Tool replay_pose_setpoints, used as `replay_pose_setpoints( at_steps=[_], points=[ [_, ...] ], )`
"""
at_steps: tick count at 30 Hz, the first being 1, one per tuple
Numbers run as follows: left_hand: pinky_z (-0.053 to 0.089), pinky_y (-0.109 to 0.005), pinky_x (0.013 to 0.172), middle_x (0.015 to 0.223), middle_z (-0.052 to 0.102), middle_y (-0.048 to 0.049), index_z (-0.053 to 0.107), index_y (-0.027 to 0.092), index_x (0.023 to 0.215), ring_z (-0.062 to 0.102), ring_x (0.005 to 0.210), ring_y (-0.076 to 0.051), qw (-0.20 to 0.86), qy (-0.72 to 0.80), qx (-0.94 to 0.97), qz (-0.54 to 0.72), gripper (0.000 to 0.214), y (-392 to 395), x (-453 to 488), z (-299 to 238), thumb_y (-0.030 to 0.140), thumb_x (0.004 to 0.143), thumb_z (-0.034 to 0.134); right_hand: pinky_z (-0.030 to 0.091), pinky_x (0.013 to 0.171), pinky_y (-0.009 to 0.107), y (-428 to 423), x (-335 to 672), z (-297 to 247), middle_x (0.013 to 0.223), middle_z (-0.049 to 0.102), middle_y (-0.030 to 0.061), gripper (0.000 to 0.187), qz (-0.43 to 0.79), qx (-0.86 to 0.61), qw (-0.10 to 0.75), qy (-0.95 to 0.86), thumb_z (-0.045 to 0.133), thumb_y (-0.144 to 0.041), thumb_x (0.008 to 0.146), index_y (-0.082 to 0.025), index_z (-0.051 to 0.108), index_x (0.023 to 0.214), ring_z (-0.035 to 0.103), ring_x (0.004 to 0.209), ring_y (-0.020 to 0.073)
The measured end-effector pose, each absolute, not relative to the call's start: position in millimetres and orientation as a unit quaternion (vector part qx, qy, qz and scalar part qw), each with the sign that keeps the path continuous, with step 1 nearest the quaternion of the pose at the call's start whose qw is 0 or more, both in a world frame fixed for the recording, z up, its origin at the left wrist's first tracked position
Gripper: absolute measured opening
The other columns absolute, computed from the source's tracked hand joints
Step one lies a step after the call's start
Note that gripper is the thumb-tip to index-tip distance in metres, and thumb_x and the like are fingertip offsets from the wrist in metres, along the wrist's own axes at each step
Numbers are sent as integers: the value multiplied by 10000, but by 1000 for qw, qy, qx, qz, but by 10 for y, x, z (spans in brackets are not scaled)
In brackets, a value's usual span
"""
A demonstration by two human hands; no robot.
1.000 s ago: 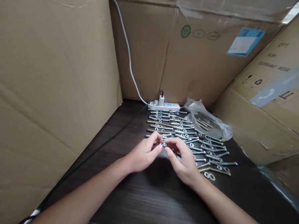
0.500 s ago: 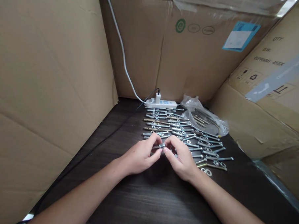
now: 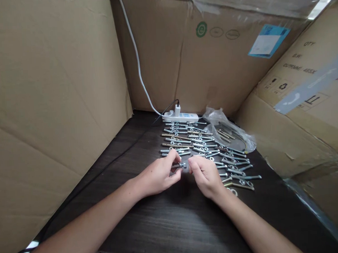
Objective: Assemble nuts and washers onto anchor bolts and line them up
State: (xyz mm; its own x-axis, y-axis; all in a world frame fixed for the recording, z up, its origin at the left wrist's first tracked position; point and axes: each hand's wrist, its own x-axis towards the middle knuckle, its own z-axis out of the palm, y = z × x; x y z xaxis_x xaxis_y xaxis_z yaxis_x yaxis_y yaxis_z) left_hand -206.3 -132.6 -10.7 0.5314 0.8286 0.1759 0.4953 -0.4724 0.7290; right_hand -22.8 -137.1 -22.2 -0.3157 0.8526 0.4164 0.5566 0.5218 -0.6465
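Silvery metal bolt [image 3: 183,165], L hand [image 3: 156,175]

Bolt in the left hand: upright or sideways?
Sideways: the bolt extends across the view from the left hand's fingertips, its bright end facing the right hand.

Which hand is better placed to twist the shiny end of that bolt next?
Probably the right hand: it's close beside the exposed end of the bolt but not gripping it. The left hand is busy holding the bolt, so it could steady it.
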Motion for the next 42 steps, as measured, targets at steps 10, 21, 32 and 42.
replay_pose_setpoints(
  at_steps=[10, 21, 32, 42],
  points=[
    [388, -218, 539, 771, 559, 3, 417, 197, 921, 536, 621, -121, 313, 408, 814, 271, 105, -1310, -2055, -116, 239, 842, 472, 448, 656, 300, -1395, -212, -191, 975, 577, 75, 235, 160, -413, 390, -807, 519, -249, 828, -209, 584, 1050, 546, 775, 175],
    [389, -220, 538, 750, 548, 13, 410, 201, 918, 537, 609, -119, 324, 408, 811, 266, 107, -1298, -2051, -127, 230, 836, 472, 453, 710, 305, -1393, -176, -142, 904, 601, 59, 191, 148, -406, 382, -817, 509, -234, 827, -201, 586, 998, 558, 796, 180],
    [389, -225, 542, 745, 558, 11, 420, 204, 938, 546, 610, -132, 308, 412, 826, 232, 120, -1312, -2046, -117, 218, 828, 468, 391, 605, 259, -1337, -141, -199, 573, 585, 16, 410, 82, -476, 314, -817, 380, -328, 940, -193, 554, 593, 555, 578, 134],
    [373, -222, 526, 738, 572, 16, 407, 211, 922, 549, 602, -136, 313, 410, 823, 236, 132, -1306, -2053, -114, 238, 819, 486, 440, 675, 281, -1363, -166, -151, 815, 636, 29, 218, 121, -381, 296, -868, 522, -250, 832, -201, 573, 1039, 576, 710, 158]
  ],
)
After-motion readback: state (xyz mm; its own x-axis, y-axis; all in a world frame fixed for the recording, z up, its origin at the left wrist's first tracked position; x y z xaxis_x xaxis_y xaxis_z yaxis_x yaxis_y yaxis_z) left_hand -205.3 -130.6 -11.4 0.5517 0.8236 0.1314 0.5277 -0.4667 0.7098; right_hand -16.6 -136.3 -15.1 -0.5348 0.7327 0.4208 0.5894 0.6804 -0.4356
